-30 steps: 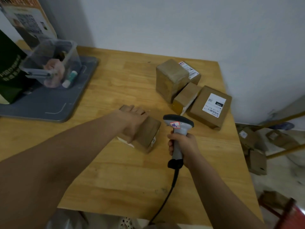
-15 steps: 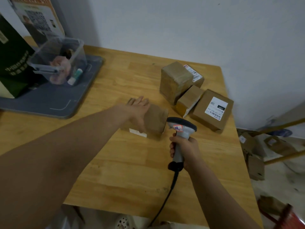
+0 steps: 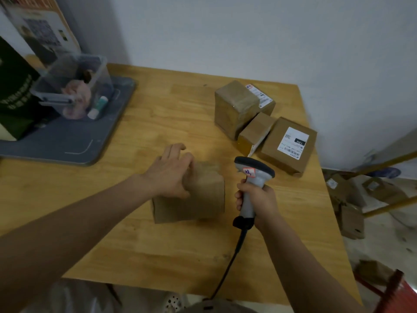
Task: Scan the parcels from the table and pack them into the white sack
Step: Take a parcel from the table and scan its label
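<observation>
Parcel point(image 3: 198, 199) rolled nearer vs prev frame, now mid counter point(image 3: 158, 245), blurred. Left grip point(image 3: 168, 175) curled over its top-left corner; right grip point(image 3: 257, 199) wrapped round scanner point(image 3: 252, 175) handle, just beside parcel.

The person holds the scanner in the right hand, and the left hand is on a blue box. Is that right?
Not quite. The box is brown, not blue, as the head view shows. The rest holds: the right hand holds the scanner, and the left hand is on that box.
</observation>
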{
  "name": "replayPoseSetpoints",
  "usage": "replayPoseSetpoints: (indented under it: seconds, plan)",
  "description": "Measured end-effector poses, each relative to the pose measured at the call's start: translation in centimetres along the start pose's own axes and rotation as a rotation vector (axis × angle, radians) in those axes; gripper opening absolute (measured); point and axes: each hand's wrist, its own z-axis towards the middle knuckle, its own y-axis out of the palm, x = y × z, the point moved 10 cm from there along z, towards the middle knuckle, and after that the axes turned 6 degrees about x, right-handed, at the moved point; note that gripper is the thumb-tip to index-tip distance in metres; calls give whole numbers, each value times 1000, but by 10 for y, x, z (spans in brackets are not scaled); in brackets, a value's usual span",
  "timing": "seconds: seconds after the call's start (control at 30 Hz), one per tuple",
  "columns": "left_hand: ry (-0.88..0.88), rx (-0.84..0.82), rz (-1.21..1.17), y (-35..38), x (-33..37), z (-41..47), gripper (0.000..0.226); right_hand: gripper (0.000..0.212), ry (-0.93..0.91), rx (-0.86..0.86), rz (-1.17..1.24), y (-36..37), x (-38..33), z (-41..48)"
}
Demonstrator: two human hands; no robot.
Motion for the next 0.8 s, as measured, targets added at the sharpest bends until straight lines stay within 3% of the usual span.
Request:
replayPoseSetpoints:
  seconds: [0.1,0.17,0.3,0.37,0.47,0.57,0.63,0.7,0.8]
  plan:
    - [-122,-245,-126,20,-16,-24,88,12,-24,-17,-14,7,-1,-4]
    - [-135,-280,-103,26,-17,-37,101,12,-26,-36,-24,12,0,-8]
    - [-75,105,52,3,-1,-51,98,12,-46,-48,-18,14,-1,-13]
    - [-81,193,24,7,4,-65,93,10,-52,-47,-22,13,-1,-14]
    - [-216,192,-200,19,-11,-87,109,9,-57,-40,-32,11,0,-13]
    - [-601,231,-685,29,-56,-106,115,8,-46,-26,-25,10,4,-11]
    - [-770,210,-813,44,-75,-112,113,9,-45,-23,-35,13,6,-9]
    - [-784,210,-791,49,-85,-108,105,12,-58,-28,-59,19,5,-9]
    - [-561,142,-525,42,-82,-80,121,19,-75,-54,-85,32,4,-9]
